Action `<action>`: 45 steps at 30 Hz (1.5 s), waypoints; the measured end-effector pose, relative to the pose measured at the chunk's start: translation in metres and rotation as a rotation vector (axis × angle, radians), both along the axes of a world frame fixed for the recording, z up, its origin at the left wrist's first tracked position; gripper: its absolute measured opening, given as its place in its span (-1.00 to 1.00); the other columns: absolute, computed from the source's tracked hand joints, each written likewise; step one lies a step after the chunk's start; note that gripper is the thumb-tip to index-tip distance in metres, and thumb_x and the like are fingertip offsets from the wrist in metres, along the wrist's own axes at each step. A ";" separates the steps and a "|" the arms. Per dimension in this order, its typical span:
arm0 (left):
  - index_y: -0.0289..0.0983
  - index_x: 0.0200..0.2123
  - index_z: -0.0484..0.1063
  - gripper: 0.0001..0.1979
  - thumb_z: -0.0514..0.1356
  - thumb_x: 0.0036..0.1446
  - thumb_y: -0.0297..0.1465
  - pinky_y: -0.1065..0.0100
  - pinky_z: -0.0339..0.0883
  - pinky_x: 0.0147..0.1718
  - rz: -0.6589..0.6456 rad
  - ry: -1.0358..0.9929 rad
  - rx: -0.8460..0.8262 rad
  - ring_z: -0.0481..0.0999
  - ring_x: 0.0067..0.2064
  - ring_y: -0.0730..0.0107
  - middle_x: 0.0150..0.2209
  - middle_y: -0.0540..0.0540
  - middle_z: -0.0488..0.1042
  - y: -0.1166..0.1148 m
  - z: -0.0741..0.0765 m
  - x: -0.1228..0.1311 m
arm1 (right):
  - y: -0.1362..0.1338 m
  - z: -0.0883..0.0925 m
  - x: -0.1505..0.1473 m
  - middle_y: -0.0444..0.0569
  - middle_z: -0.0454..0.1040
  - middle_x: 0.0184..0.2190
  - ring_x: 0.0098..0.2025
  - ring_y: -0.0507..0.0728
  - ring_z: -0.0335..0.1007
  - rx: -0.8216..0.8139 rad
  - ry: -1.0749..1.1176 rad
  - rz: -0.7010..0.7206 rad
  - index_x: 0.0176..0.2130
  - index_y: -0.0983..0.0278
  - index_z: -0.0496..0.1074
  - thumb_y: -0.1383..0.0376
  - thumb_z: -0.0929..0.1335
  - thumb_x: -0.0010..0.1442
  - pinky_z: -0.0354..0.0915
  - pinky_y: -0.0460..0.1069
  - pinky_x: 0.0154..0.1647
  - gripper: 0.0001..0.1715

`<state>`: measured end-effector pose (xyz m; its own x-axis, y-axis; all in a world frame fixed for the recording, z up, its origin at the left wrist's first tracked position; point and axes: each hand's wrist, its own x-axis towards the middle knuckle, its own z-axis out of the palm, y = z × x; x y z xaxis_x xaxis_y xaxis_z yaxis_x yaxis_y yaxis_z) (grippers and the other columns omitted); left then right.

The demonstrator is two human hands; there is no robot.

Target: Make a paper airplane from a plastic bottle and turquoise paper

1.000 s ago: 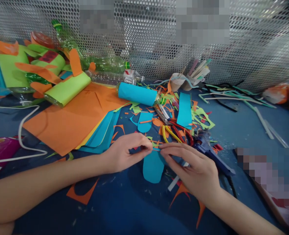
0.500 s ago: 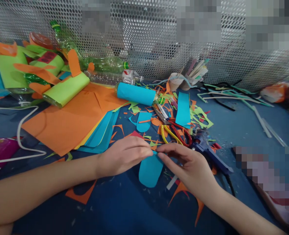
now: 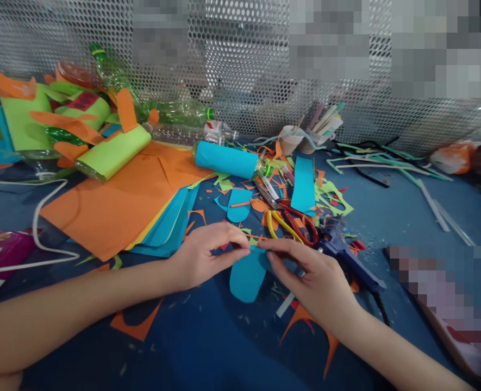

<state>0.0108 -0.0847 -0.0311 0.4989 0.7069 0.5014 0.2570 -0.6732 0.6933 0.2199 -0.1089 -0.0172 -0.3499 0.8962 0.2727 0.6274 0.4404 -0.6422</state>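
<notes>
A rounded blue paper piece (image 3: 247,278) hangs from my fingertips above the dark blue table. My left hand (image 3: 210,252) pinches its upper left edge between thumb and forefinger. At the upper right edge, my right hand (image 3: 311,274) is closed on the same paper, thumb below and forefinger along the top. Just beyond them lie a second rounded blue piece (image 3: 239,205) with a thin orange strip on it, and scissors (image 3: 283,220) with yellow and red handles. A blue glue gun (image 3: 352,258) rests to the right of my right hand.
A bottle wrapped in blue paper (image 3: 226,159) lies behind the scraps. Stacked orange sheets (image 3: 113,203) and a bottle wrapped in green paper (image 3: 113,152) are at left, near a white cord (image 3: 40,203). Cups holding sticks (image 3: 292,140) stand by the perforated metal screen (image 3: 240,65).
My left fingers have spread from a flatter grip into a clear pinch with the thumb showing. The blue paper has risen slightly and its top edge has tipped.
</notes>
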 end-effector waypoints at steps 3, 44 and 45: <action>-0.31 -0.31 0.40 -0.95 0.13 0.16 -0.50 0.40 0.35 -0.21 0.009 -0.002 0.002 0.48 -0.25 0.46 -0.33 -0.08 0.50 -0.001 0.000 0.001 | 0.001 -0.002 0.000 -0.14 0.57 -0.28 -0.26 0.04 0.51 0.053 0.011 0.015 -0.18 0.19 0.45 0.35 0.32 0.16 0.41 -0.11 -0.24 -0.81; -0.28 -0.18 0.37 -0.85 0.14 0.14 -0.49 0.38 0.35 -0.12 0.089 -0.156 -0.296 0.45 -0.14 0.42 -0.19 -0.09 0.42 0.001 -0.006 0.000 | 0.002 -0.009 0.003 -0.17 0.53 -0.34 -0.32 -0.01 0.49 0.163 0.073 -0.039 -0.23 0.19 0.38 0.39 0.33 0.15 0.38 -0.16 -0.29 -0.86; -0.28 -0.15 0.36 -0.82 0.16 0.13 -0.48 0.36 0.35 -0.11 0.079 -0.148 -0.288 0.45 -0.13 0.40 -0.17 -0.10 0.42 0.000 -0.005 0.000 | 0.001 -0.008 0.003 -0.17 0.53 -0.33 -0.31 -0.01 0.49 0.200 0.052 -0.039 -0.23 0.19 0.38 0.40 0.33 0.15 0.38 -0.16 -0.28 -0.85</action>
<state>0.0106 -0.0843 -0.0359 0.3733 0.8639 0.3380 0.1833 -0.4258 0.8860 0.2232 -0.1074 -0.0250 -0.2968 0.8351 0.4632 0.6148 0.5383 -0.5765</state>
